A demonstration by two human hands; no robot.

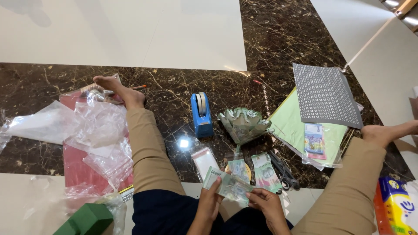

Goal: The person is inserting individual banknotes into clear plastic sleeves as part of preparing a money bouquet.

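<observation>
Banknote [228,186] grasped at both ends — left hand [210,203], right hand [266,203]. Risk — a hard pull could tear it, or slack fingers drop it onto the banknotes [265,173] just beyond.

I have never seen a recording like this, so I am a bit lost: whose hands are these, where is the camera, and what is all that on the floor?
There is no machine here. The single picture comes from a camera worn on a person's head, looking down, so you see that person's own legs in tan trousers spread out on a dark marble floor.

The left hand and the right hand together hold a greenish paper banknote, one at each end.

In front lie a blue tape dispenser, a fan of folded greenish banknotes, a few loose greenish banknotes, black scissors, a small clear plastic sleeve, pale green paper sheets under a grey patterned sheet, and crumpled clear plastic bags at the left.
</observation>
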